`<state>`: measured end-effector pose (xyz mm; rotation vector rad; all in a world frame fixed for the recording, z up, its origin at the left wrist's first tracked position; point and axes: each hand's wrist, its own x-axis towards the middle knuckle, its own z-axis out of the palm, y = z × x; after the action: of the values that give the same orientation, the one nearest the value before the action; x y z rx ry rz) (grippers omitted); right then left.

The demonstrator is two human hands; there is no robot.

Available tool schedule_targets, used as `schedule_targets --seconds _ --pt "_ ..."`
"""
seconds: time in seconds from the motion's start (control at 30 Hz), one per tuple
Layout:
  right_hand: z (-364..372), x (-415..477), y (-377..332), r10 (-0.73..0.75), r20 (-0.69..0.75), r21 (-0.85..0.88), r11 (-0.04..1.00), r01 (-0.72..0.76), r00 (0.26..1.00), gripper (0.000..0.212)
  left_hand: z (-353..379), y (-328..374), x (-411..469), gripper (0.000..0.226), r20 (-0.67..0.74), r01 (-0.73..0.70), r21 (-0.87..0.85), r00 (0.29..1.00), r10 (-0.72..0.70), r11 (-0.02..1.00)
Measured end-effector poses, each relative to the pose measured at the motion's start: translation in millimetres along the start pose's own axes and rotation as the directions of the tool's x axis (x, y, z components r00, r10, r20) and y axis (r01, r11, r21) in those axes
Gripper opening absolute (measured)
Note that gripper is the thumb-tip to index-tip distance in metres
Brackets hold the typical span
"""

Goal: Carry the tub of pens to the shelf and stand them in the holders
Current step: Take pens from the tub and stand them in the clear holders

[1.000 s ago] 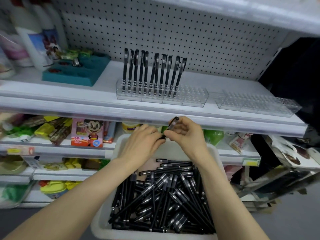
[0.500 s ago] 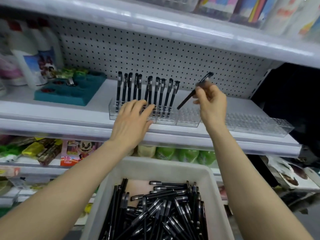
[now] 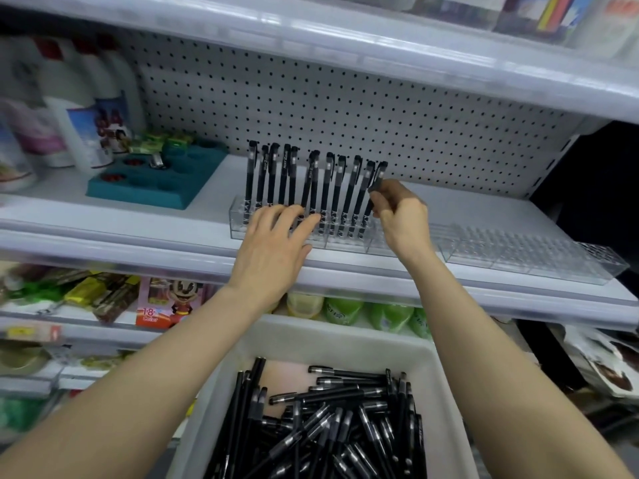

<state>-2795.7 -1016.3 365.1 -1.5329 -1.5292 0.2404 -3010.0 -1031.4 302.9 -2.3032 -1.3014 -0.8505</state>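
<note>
- The right hand (image 3: 403, 221) is up at the shelf (image 3: 138, 233), its fingers (image 3: 382, 203) pinched together on one black pen (image 3: 379, 174) near the capped end.
- That pen's long axis runs from cap at 1 o'clock to tip at 7 o'clock, leaning much like the last pens in the row. Its lower part is hidden behind the fingers, so I cannot tell whether the tip has entered a hole.
- The row of standing pens (image 3: 294, 181) fills the left and middle of the first clear holder (image 3: 342, 240). The held pen sits just beside the row's right end.
- From the right fingers, the next free holes appear to lie at about 6 o'clock, directly under the grip. I judge the coming move to be a short push along the pen's own axis, straightening it toward 12 o'clock.
- The left hand (image 3: 273, 247) lies at 9 o'clock from the right. Its fingers are spread and straight, resting on the holder's front edge and gripping nothing; it seems to steady the holder.
- The right hand is plainly the nearer one to the free holes.
- A second clear holder (image 3: 525, 250) stands at 3 o'clock, with no pens in it.
- The tub (image 3: 345, 335) sits at 6 o'clock below the shelf, with many loose pens (image 3: 328, 430) lying flat in it.
</note>
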Motion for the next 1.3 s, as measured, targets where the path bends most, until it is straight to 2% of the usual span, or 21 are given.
schedule_targets --seconds 0.2,0.3,0.37,0.43,0.53,0.63,0.73,0.83,0.93,1.0,1.07,1.2,1.3 --pt "-3.3 -3.5 -3.7 0.033 0.025 -0.024 0.999 -0.033 0.999 0.019 -3.7 -0.9 0.5 0.05 0.02 -0.012 -0.022 1.0 0.013 1.0" --pt "-10.7 -16.8 -7.0 -0.001 -0.043 -0.084 0.996 -0.003 0.999 0.028 -12.8 -0.8 -6.2 0.052 0.038 -0.006 -0.083 0.999 0.009 0.997" --pt "-14.5 -37.3 -8.3 -0.033 -0.111 -0.05 0.998 0.028 0.993 0.025 -19.2 2.3 -21.1 0.045 0.027 0.006 -0.142 1.0 -0.003 0.99" --pt "-12.0 -66.3 -5.4 -0.054 -0.12 -0.031 0.998 0.051 0.991 0.017 -21.4 7.0 -42.8 0.037 0.024 -0.017 -0.197 0.999 0.022 0.98" --pt "2.7 -116.2 2.9 -0.042 -0.015 -0.035 0.999 0.041 0.999 0.008 -12.7 13.4 -77.4 0.032 0.049 -0.065 -0.219 0.996 0.078 0.973" --pt "22.1 -158.3 17.0 -0.026 0.106 -0.108 0.993 0.038 0.994 0.007 2.0 16.6 -101.4 0.037 0.157 -0.019 -0.218 0.986 0.055 0.976" --pt "33.2 -186.6 29.1 0.01 0.229 -0.151 0.988 0.025 0.973 0.008 11.9 17.6 -109.2 0.041 0.297 -0.019 -0.143 0.953 0.061 0.99" --pt "36.4 -195.5 33.3 -0.002 0.286 -0.155 0.987 0.048 0.958 0.009 13.5 21.5 -110.2 0.043 0.382 -0.039 -0.062 0.922 0.06 0.997" --pt "39.3 -197.0 38.5 0.039 0.471 -0.234 0.969 0.082 0.881 0.008 14.1 23.7 -110.9 0.045 0.401 -0.072 -0.006 0.914 0.068 0.997" --pt "40.7 -198.6 42.9 0.13 0.642 -0.3 0.949 0.091 0.756 0.011 14.2 23.1 -110.4 0.045 0.396 -0.084 0.004 0.915 0.076 0.996" --pt "40.6 -199.4 44.0 0.215 0.73 -0.344 0.936 0.077 0.649 0.021 15.4 21.5 -110.6 0.045 0.398 -0.09 0.01 0.914 0.079 0.996" --pt "40.6 -196.5 42.8 0.262 0.751 -0.359 0.932 0.042 0.606 0.027 18.7 20.7 -111.3 0.045 0.405 -0.103 0.019 0.91 0.086 0.995" --pt "47.0 -196.2 39.4 0.284 0.736 -0.402 0.914 0.059 0.614 0.021 20.4 19.7 -110.8 0.044 0.403 -0.105 0.022 0.911 0.087 0.994"
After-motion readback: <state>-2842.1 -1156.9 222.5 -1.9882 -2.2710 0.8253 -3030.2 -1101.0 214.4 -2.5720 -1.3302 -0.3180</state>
